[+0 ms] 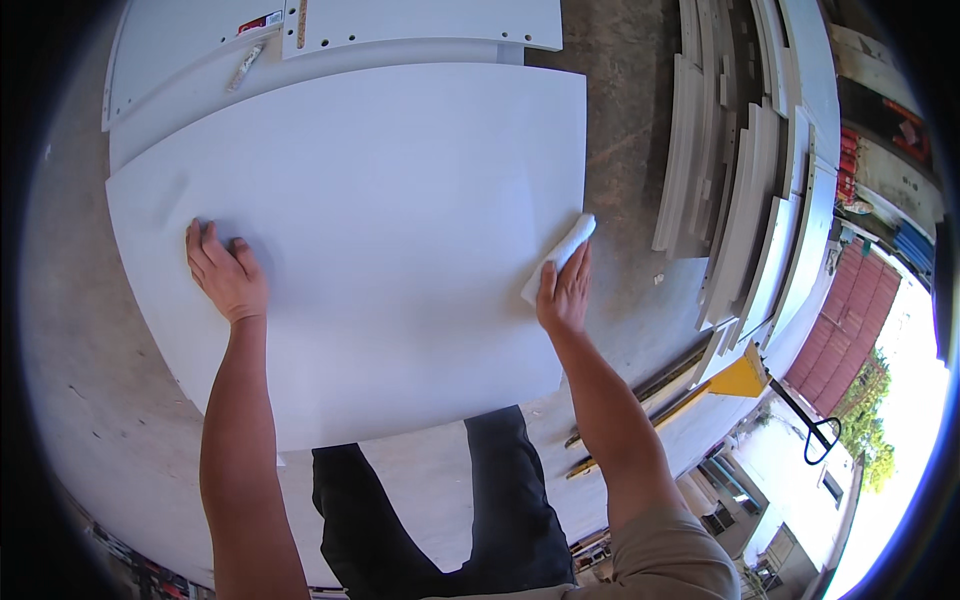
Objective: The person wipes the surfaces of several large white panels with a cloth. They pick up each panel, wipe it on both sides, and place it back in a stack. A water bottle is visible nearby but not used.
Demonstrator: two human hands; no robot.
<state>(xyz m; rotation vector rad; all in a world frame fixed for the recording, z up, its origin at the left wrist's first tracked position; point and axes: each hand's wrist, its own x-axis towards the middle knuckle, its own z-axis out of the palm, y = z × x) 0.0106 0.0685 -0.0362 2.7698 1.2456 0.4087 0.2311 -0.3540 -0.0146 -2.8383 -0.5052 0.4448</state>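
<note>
A large flat white panel lies in front of me. My left hand rests on its left part, fingers bent and apart, with nothing in them. At the panel's right edge, my right hand presses a folded white cloth against the surface. The cloth sticks out past the fingers and reaches over the edge. Part of it is hidden under the palm.
Beyond the panel lie more white boards with drilled holes and a small rolled packet. Stacks of long white boards stand to the right. A yellow pallet jack with a black handle is at lower right.
</note>
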